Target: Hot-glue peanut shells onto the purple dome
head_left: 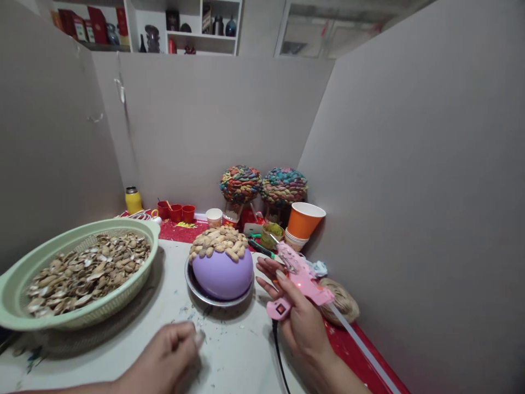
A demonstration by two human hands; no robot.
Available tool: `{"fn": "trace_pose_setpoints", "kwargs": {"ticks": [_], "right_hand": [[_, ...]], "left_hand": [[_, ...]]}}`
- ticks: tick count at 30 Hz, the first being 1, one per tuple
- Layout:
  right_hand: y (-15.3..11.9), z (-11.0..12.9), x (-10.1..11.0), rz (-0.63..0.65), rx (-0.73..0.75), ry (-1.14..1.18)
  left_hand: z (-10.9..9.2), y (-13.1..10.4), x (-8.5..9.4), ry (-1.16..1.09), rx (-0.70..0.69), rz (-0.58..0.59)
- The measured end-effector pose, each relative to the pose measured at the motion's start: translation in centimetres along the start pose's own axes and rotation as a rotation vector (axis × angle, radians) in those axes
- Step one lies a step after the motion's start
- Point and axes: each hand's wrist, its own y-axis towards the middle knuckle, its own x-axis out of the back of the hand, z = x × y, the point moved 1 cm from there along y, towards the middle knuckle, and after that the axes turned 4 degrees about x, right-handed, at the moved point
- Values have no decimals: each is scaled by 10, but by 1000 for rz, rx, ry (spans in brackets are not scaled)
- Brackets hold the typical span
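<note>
A pink hot glue gun point(302, 280) rests in my right hand point(305, 328), its handle under the thumb while the fingers stretch out to the left. A glue stick point(363, 350) sticks out of its back, and its red light glows. My left hand point(172, 350) is low in front of the bowl, fingers curled in and slightly blurred; whatever they pinch, if anything, is hidden. Between and beyond the hands, a purple balloon point(223, 274) sits in a metal bowl point(217, 302). Peanut shells point(219, 241) cover the balloon's top.
At left stands a green basket point(155, 232) of shell pieces point(90, 273). Behind are red cups point(175, 212), a yellow bottle point(133, 201), two colourful woven balls point(241, 185) and an orange paper bucket point(304, 221). A twine roll point(342, 301) lies at right. Grey partitions point(213, 120) enclose the table.
</note>
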Motion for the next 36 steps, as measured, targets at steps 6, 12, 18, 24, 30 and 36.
{"fn": "trace_pose_setpoints", "kwargs": {"ticks": [6, 12, 18, 24, 30, 36], "right_hand": [[8, -3, 9, -65, 4, -1], [16, -9, 16, -74, -86, -2], [15, -10, 17, -49, -126, 14], [12, -9, 15, -129, -182, 45], [11, -9, 15, -170, -213, -51], [17, 2, 18, -259, -152, -200]], "left_hand": [[-15, 28, 32, -315, -69, -436], [-23, 46, 37, -443, -11, -497], [-29, 52, 34, -467, -33, -397], [-26, 51, 29, -490, -31, -387], [-24, 39, 27, -502, 37, -379], [-16, 4, 21, -455, 235, -167]]}}
